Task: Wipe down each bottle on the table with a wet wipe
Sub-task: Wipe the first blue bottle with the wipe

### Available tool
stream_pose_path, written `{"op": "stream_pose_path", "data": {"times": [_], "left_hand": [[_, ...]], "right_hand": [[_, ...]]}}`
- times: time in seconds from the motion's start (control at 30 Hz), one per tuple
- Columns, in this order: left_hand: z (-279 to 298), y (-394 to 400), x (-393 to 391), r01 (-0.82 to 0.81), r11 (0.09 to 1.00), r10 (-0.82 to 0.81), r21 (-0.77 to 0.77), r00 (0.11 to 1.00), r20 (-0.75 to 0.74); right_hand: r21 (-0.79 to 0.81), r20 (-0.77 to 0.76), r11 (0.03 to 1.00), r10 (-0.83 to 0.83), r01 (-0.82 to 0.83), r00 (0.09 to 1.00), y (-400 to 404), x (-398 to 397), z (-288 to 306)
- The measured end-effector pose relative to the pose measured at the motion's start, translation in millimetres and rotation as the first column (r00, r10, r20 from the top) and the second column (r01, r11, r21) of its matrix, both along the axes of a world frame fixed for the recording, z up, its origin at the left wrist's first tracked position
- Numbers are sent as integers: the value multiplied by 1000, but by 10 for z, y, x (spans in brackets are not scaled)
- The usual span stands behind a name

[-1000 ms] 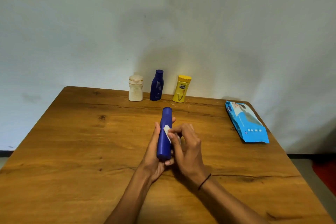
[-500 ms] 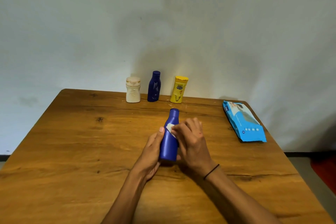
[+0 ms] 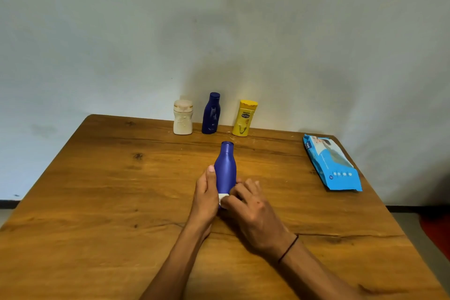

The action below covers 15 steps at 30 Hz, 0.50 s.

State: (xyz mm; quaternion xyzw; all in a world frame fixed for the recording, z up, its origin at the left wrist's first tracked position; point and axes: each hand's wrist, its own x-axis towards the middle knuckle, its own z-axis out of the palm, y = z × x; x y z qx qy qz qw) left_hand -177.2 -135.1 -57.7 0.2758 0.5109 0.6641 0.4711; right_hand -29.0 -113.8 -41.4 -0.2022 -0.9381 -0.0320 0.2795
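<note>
Blue bottle point(image 3: 225, 170) at table point(image 3: 97, 190) centre, long axis running 12 to 6 o'clock, cap toward 12. Left hand point(image 3: 206, 192) is wrapped around its 9 o'clock flank; right hand point(image 3: 250, 212) pinches a wet wipe point(image 3: 223, 197) against the base at 6 o'clock. Unwiped length probably lies toward 12, nearer the right hand's fingers.

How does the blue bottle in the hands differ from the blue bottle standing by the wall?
The held blue bottle is gripped by the left hand; the far blue bottle stands untouched. The right hand presses a wet wipe on the held one; the far one has none. Both are blue, capped and similarly shaped.
</note>
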Motion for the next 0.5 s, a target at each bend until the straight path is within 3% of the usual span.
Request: {"op": "stream_pose_path", "data": {"times": [0.13, 0.3, 0.5], "left_hand": [[21, -9, 19, 49, 997, -50, 56, 998, 27], [10, 0, 43, 95, 993, -95, 75, 995, 7], [30, -3, 27, 131, 985, -111, 110, 979, -173]], "right_hand": [[13, -56, 997, -77, 78, 995, 130, -65, 52], [-175, -270, 963, -249, 207, 930, 368, -232, 254], [-294, -332, 922, -345, 251, 878, 413, -339, 359]]}}
